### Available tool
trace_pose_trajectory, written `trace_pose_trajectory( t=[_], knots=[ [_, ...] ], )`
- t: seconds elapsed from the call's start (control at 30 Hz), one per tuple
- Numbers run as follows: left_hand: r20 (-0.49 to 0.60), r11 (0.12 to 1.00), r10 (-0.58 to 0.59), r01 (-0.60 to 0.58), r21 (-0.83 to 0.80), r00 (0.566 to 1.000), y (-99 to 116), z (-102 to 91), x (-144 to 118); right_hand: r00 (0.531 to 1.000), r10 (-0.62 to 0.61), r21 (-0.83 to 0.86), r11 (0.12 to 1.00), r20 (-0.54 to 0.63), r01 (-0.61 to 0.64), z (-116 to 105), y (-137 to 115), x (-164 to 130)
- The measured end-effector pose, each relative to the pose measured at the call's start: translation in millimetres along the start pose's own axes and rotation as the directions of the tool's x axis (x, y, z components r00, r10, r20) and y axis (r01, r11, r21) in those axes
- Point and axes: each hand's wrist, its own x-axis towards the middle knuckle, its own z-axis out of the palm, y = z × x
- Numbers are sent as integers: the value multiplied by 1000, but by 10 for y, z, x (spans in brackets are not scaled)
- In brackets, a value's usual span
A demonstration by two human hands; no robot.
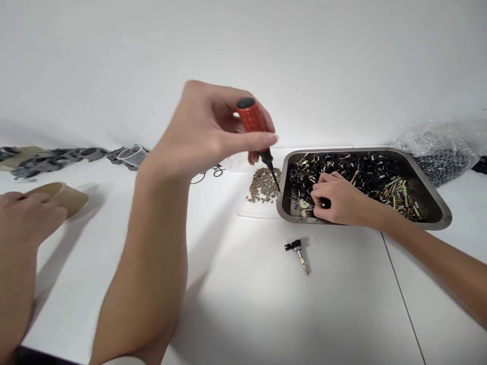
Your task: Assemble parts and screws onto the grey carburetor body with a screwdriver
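Nearest, a smooth white tabletop (266,309) with soft shadows across its left, crossed by a thin dark seam (399,281) running toward the viewer from a deep grey rectangular metal tray (437,223). In front of the tray, apart from its near rim, a small black part with a slim metal pin (296,246), lying flat, pin toward the viewer. Well left of the tray, a co-worker's hand (30,218), fingers over a hollow beige cylinder (74,200).

Raised left of the tray, the left hand (209,129), thumb and fingers closed round the red handle of a black-ended screwdriver (251,119); dark shaft pointing down, tip at the tray's left rim, impossible to tell whether touching. Inside the tray's left part, the right hand (338,200), fingers curled and bunched among black rings and fittings (369,167); cannot tell whether gripping one. Toward the tray's right end, brass-coloured pins (403,200).

Just left of the tray, a scatter of tiny brass-coloured screws (264,183); farther left, thin black rings (218,172). Beyond the tray's far right corner, a clear plastic bag (441,162) of small dark pieces. Far left of the tray, along the wall's foot, a row of grey parts (91,153). Behind everything, a plain white wall (266,50), faintly marked.
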Motion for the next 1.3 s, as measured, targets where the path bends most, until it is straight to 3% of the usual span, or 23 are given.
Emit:
trace_pose_trajectory(
  t=[0.1,0.23,0.53,0.77,1.1,1.17,1.3],
  knots=[
    [-82,999,26,-22,49,996,-62,-89,-17,1000,5,-6,1000,9,-5,-4,-2,1],
    [-114,979,-50,71,193,992,-198,-87,31,1000,5,-9,1000,0,-5,0,7,-1],
    [65,967,-235,226,118,970,-408,-65,103,1000,2,-4,1000,-2,-2,-2,5,-6],
    [299,951,-309,291,104,903,-514,-65,125,1000,-3,-2,1000,-5,3,4,13,-5],
    [387,947,-310,247,203,869,-408,-123,115,1000,-4,-1,1000,-16,4,10,13,-11],
    [384,949,-298,230,214,874,-378,-148,100,1000,-4,11,1000,-14,5,11,15,-10],
    [283,967,-223,174,188,933,-321,-179,66,1000,-14,10,1000,-14,14,12,25,-11]
  ],
)
